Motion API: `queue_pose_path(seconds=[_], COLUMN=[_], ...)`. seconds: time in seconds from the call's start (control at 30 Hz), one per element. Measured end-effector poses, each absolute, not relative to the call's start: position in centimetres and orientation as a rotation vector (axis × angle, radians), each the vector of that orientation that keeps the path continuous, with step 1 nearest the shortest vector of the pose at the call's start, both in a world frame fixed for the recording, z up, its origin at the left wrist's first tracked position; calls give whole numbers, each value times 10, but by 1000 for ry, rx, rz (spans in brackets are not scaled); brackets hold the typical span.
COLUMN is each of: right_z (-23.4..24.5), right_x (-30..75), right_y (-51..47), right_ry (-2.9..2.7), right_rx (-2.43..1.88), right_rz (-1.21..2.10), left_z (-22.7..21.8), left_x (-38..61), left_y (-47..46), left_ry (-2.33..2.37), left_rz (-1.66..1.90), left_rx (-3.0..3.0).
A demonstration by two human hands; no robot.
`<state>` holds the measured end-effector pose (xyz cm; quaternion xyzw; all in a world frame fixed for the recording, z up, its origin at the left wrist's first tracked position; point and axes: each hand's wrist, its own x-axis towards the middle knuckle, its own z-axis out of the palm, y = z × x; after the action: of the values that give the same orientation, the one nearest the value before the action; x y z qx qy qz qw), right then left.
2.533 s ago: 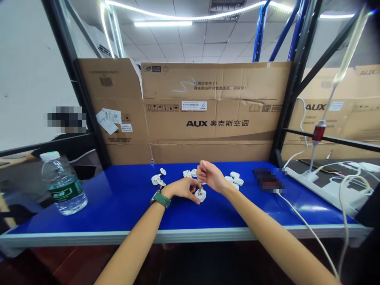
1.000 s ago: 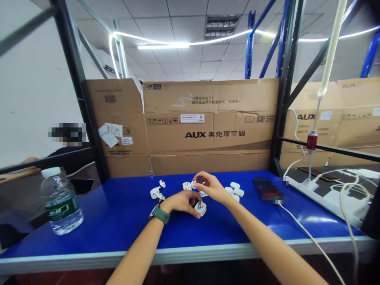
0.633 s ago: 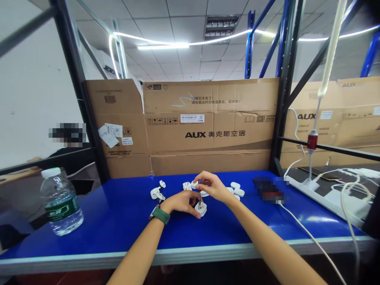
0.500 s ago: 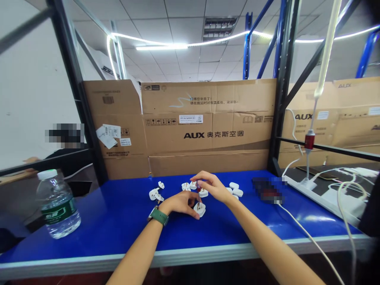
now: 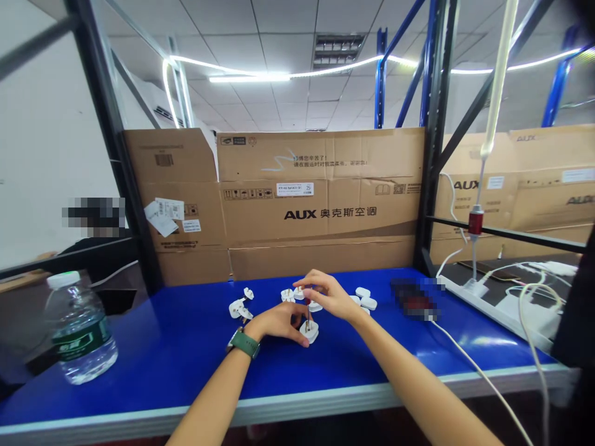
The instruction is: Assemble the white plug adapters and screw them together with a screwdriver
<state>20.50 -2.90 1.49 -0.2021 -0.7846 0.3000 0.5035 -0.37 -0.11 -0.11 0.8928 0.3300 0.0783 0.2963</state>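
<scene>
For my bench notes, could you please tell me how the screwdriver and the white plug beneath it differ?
The screwdriver is slim and nearly upright; the white plug is broader, lying prongs up. The screwdriver's handle looks reddish; the plug's body is white. The right hand grips the screwdriver; the left hand steadies the plug. Both are held.

slim tool [image 5: 308, 314] | top seemingly hidden by right hand [image 5: 328, 294] | dark device [image 5: 413, 300] blurred
</scene>
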Motion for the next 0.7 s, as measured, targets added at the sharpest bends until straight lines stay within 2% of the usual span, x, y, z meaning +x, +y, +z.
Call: queue_pose_path(seconds=[0.13,0.5,0.7], right_z=[14,9,19], right_x=[204,200,206], right_y=[-28,-23,-30], right_ry=[-1873,-1835,-1854], right_rx=[-440,-595,-461], right_rz=[921,699,929], left_z=[0,-6,-3], left_x=[-4,-5,-4], left_y=[-2,2,-2], left_ry=[887,871,881], left_rz=[222,237,242], left_rx=[2382,2360,2385])
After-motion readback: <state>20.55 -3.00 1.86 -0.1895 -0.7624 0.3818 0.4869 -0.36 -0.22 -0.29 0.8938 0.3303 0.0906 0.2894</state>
